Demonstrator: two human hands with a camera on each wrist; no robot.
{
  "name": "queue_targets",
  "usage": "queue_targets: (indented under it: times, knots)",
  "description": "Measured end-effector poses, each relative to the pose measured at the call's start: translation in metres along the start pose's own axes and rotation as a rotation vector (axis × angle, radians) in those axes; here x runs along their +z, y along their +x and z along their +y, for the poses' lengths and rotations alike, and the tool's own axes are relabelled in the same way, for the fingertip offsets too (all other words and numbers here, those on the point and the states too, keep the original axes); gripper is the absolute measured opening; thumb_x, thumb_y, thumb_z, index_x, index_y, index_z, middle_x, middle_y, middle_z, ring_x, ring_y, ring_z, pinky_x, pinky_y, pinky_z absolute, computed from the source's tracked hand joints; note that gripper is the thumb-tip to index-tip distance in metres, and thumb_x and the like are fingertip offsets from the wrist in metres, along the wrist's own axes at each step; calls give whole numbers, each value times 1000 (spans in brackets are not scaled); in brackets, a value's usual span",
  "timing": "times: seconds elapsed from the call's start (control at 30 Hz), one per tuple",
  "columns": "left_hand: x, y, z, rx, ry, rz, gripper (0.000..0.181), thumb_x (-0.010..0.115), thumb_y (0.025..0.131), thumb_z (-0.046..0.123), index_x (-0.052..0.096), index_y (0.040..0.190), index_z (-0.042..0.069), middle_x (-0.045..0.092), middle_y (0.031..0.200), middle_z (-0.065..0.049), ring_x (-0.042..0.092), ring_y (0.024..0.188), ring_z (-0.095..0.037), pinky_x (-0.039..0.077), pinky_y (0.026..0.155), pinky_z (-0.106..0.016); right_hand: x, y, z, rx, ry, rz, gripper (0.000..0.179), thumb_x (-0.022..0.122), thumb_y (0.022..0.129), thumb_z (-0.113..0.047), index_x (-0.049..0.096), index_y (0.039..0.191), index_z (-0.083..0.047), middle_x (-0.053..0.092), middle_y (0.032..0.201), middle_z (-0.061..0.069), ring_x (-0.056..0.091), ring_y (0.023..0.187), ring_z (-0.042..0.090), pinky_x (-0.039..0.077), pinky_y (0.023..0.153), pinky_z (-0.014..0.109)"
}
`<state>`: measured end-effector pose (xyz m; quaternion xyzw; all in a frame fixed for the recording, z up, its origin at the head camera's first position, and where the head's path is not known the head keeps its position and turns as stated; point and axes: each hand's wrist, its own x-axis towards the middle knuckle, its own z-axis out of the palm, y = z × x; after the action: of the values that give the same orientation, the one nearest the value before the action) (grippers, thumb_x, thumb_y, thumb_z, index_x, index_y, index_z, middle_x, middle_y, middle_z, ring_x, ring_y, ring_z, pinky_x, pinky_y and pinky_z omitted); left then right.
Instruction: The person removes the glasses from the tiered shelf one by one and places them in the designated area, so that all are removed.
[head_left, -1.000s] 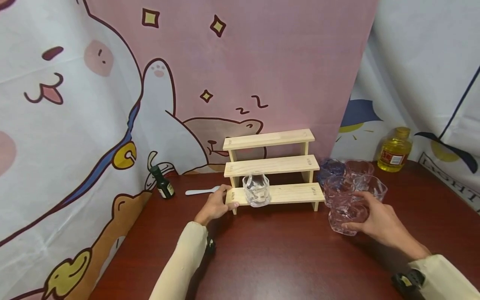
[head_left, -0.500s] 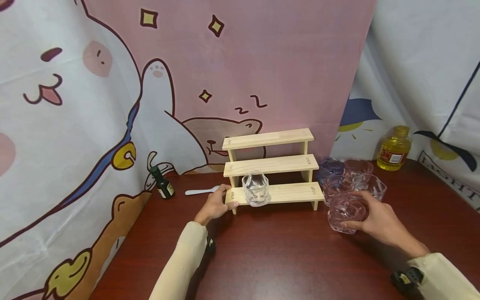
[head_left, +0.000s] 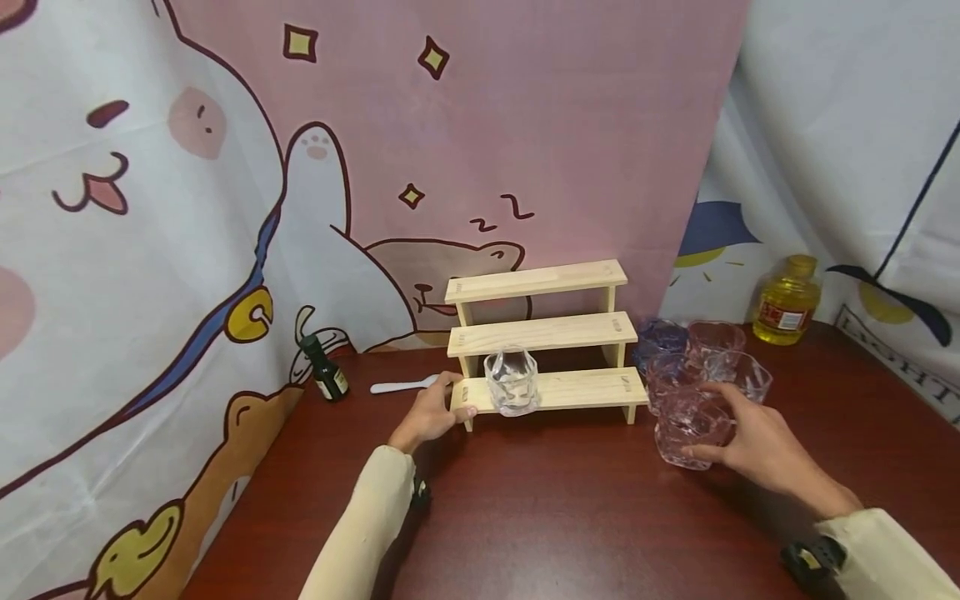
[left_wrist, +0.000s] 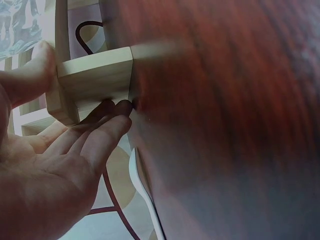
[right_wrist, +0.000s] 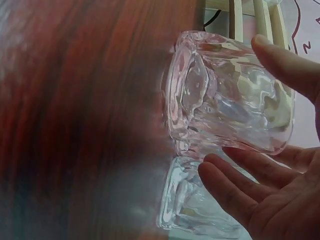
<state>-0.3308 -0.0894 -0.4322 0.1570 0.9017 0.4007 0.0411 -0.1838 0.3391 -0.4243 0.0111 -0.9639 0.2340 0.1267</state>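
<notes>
A three-step wooden display stand point(head_left: 585, 387) stands against the cloth backdrop. My left hand point(head_left: 431, 408) grips the left end of its lowest step; the left wrist view puts the thumb on the step's edge and the fingers by the side support point(left_wrist: 100, 75). Just right of that hand, a clear glass cup point(head_left: 512, 385) stands on the lowest step. My right hand point(head_left: 768, 446) holds a pink-tinted glass cup point(right_wrist: 230, 95) from its right side, thumb on one side and fingers on the other. The cup is upright, its base close to the tabletop.
Behind the held cup cluster a blue cup point(head_left: 662, 340), more pink cups point(head_left: 716, 342) and a clear cup point(head_left: 742, 375). A yellow oil bottle point(head_left: 787, 304) stands at the back right. Left of the stand are a small dark green bottle point(head_left: 325, 368) and a white plastic utensil point(head_left: 397, 386).
</notes>
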Motion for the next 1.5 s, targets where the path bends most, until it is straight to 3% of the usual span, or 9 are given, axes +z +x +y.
queue_targets:
  times: [0.23, 0.57, 0.8, 0.9, 1.03, 1.13, 1.33, 1.5]
  knots:
    - [5, -3, -1, -1, -4, -8, 55, 79, 86, 14, 52, 133, 6, 64, 134, -24, 58, 127, -34, 43, 107, -49, -9, -8, -3, -6, -41, -1, 119, 94, 57, -54, 37, 142, 7, 51, 128, 45, 56, 106, 59, 49, 82, 67]
    - [5, 2, 3, 0, 7, -11, 54, 79, 87, 15, 52, 133, 7, 63, 135, -23, 58, 126, -33, 44, 105, -48, -21, -7, -33, -199, 9, 249, 101, 98, 56, -32, 49, 137, 3, 59, 127, 31, 56, 110, 49, 45, 83, 65]
    - [4, 1, 3, -9, 7, -7, 54, 79, 87, 14, 52, 133, 7, 63, 136, -23, 57, 127, -34, 43, 107, -48, -11, 0, -61, -304, 123, 316, 89, 98, 60, -25, 55, 136, -5, 68, 121, 17, 65, 103, 35, 50, 80, 31]
    - [5, 0, 3, -11, 17, -7, 54, 79, 87, 14, 52, 133, 8, 63, 136, -23, 57, 127, -34, 43, 107, -48, -1, 2, -69, -304, 187, 273, 85, 96, 64, -27, 56, 136, -5, 69, 121, 16, 68, 101, 34, 53, 79, 28]
    - [6, -1, 3, -5, 9, -8, 54, 79, 87, 15, 52, 133, 8, 63, 136, -23, 56, 128, -34, 42, 107, -49, 10, 7, -81, -280, 272, 189, 81, 94, 68, -27, 55, 136, -7, 69, 122, 18, 70, 100, 36, 58, 77, 36]
    - [5, -1, 2, -11, 7, -7, 54, 79, 87, 16, 52, 133, 8, 62, 137, -22, 56, 128, -34, 43, 106, -49, 18, 13, -89, -273, 334, 129, 79, 93, 71, -26, 54, 136, -7, 68, 125, 21, 71, 101, 36, 58, 76, 34]
    - [-1, -2, 2, -34, 22, 3, 55, 78, 88, 17, 52, 135, 10, 62, 139, -21, 54, 132, -35, 43, 107, -49, 35, 30, -104, -279, 449, 3, 77, 89, 75, -24, 50, 139, -7, 63, 132, 23, 63, 119, 38, 57, 89, 48]
    - [-3, 0, 3, -29, 25, 3, 56, 78, 88, 17, 52, 136, 10, 62, 139, -21, 54, 132, -34, 43, 107, -48, 48, 40, -114, -255, 554, -116, 76, 86, 80, -24, 46, 143, -6, 59, 136, 25, 59, 123, 43, 54, 95, 52]
